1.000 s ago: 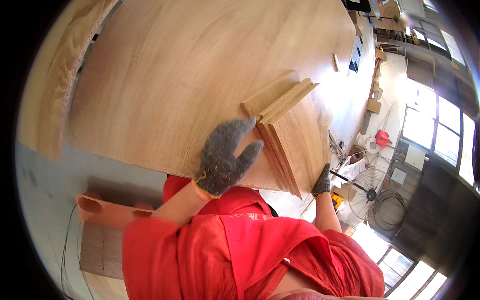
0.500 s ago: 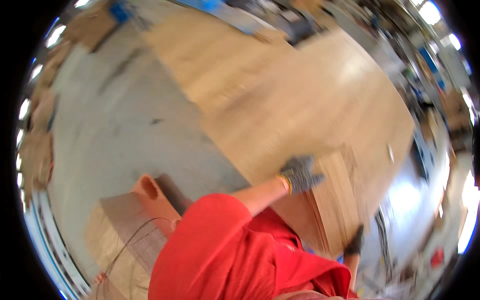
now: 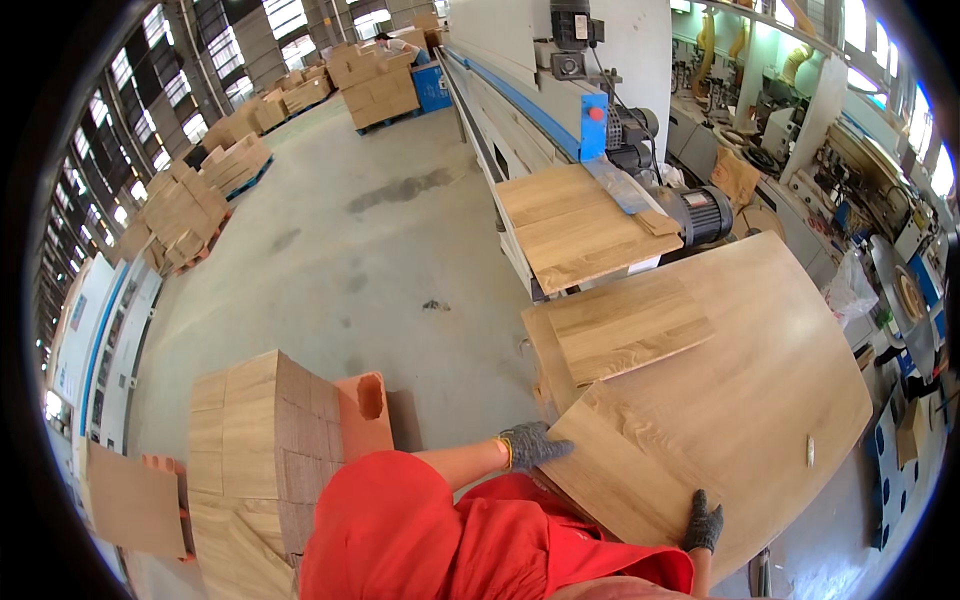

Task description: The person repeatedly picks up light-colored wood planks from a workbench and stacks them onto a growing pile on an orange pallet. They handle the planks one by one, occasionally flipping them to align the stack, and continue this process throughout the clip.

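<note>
Both of my hands wear dark grey knitted gloves. My left hand is closed on the left edge of a wood-grain board. My right hand grips the same board near its right end, fingers over the top. The board lies tilted in front of my body, over the near part of a large wood-coloured tabletop. Whether more boards are beneath it in my hands is hidden. Just beyond it, another wood-grain panel rests on the tabletop.
Ahead, wood panels lie at the end of a long machine beside a motor. At my left stands a tall stack of boards near an orange block. Loaded pallets line the far left; a person is behind one.
My view has turned, bringing the long machine and pallets into sight. The thick-looking stack of boards in my hands now shows mainly its flat top face. Both hands still grip.
</note>
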### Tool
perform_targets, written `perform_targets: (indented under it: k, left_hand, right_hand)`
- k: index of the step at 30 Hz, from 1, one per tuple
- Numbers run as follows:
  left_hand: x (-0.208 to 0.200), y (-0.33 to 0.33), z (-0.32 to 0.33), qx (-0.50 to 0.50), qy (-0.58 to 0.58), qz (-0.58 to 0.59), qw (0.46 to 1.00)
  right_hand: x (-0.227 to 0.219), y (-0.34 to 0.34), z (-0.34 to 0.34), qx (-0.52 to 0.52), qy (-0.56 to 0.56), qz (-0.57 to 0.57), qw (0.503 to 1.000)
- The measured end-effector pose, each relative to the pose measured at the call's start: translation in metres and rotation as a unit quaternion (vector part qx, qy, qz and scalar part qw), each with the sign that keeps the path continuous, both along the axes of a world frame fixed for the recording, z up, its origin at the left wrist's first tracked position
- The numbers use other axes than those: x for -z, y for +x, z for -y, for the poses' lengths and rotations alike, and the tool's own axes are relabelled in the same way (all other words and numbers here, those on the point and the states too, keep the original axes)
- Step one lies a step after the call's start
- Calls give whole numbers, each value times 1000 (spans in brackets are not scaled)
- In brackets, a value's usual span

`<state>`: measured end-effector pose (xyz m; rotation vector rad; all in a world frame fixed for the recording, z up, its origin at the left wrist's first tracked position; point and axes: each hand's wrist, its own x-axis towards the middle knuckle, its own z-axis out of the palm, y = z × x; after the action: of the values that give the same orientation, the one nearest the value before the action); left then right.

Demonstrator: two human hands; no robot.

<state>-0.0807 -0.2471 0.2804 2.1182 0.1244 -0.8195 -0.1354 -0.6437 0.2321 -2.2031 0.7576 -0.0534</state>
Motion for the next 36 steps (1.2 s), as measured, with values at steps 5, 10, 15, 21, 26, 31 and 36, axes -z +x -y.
perform_targets:
  k: [5,10,15,21,26,31,36]
  left_hand:
    - [11,19,6,-81,-122,-93,985]
    - [6,24,14,-126,-244,-81,958]
    - [2,18,15,-159,-230,-106,954]
    - [23,5,19,-164,-162,-84,969]
    - [41,-6,23,-124,-208,-61,968]
    - [37,-11,31,-95,-203,-40,974]
    - [14,-21,34,-70,-241,-3,968]
  right_hand:
    - [-5,-4,-5,13,44,24,999]
    - [-2,-3,-4,12,17,39,999]
    - [-4,-6,-7,25,-3,17,1000]
    - [-6,-16,-4,37,7,5,999]
    - [-4,-34,2,60,17,-3,998]
    - [1,-50,25,12,23,-40,999]
    - [31,-54,50,-129,-41,-62,989]
